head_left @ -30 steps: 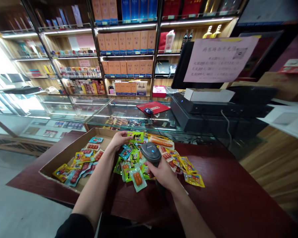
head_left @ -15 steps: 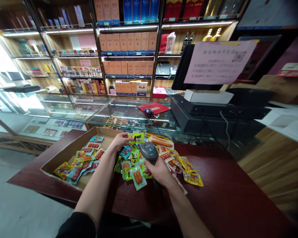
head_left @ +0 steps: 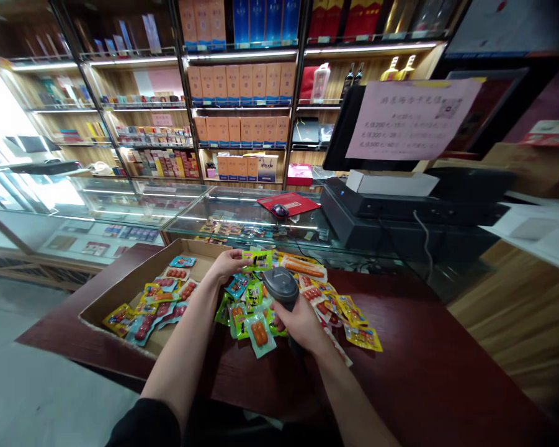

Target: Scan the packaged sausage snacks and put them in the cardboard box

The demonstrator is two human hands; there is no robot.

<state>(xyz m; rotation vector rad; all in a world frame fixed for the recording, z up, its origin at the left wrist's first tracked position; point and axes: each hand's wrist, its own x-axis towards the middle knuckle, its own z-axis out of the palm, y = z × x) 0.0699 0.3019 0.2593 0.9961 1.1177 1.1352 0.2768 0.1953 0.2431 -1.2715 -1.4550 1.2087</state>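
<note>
A: ok so what are the hands up to on your end?

B: I'm on the head cam from way over here. The left hand (head_left: 228, 266) is closed in a pinch, thumb and fingertips on the left end of a green packet (head_left: 262, 259). I've got that packet at the far side of a heap of snack packets (head_left: 252, 295) on the dark red table (head_left: 400, 372).

A: and the right?

B: I see the right hand (head_left: 302, 321) wrapped round the grip of a dark grey scanner (head_left: 281, 285). Most of its fingers are hidden from me, so I can't tell exactly how they sit. The scanner's head is just this side of the green packet, and I can't tell if they touch.

A: anything else around there?

B: On the left I see a shallow cardboard box (head_left: 120, 290) with more packets (head_left: 154, 305) inside, and the left forearm crosses in front of it. Past the table there's a glass counter (head_left: 235, 202), with a mouse (head_left: 280, 210) on a red mat (head_left: 302, 202), plus a monitor (head_left: 340, 144) with a pink sheet (head_left: 409, 124) stuck on it.
</note>
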